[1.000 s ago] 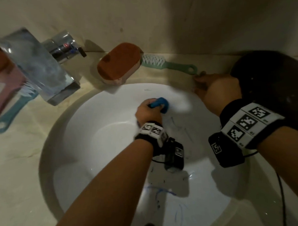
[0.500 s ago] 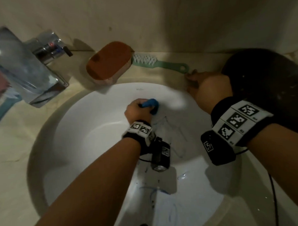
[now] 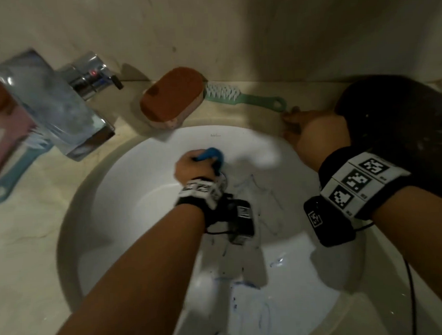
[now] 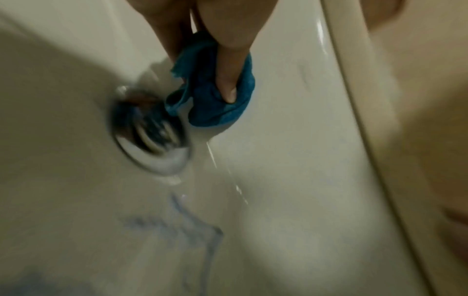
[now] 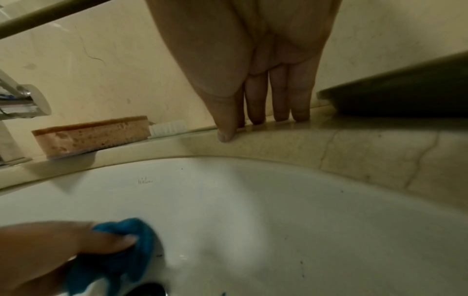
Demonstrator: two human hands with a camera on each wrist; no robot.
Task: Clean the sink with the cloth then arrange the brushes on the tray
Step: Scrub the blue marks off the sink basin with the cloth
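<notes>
My left hand (image 3: 193, 165) grips a bunched blue cloth (image 3: 210, 154) (image 4: 217, 104) (image 5: 121, 248) and presses it on the white sink (image 3: 130, 195) wall beside the metal drain (image 4: 149, 132). Blue scribble marks (image 3: 263, 191) (image 4: 200, 236) streak the basin. My right hand (image 3: 311, 129) (image 5: 263, 96) rests with straight fingers on the stone counter (image 5: 354, 144) at the sink's far right rim. A green brush (image 3: 240, 97) lies along the back wall, its handle end near my right fingertips. A teal brush (image 3: 17, 172) and a pink one (image 3: 6, 139) lie at the far left.
A chrome tap (image 3: 57, 108) juts over the sink's left rim. An orange sponge (image 3: 172, 100) (image 5: 93, 135) sits on the back ledge beside the green brush. A dark round tray (image 3: 399, 126) (image 5: 405, 98) stands on the counter at the right, just behind my right hand.
My left hand with the cloth has rubbed back and forth near the drain on the far basin wall. My right hand has stayed on the counter.
</notes>
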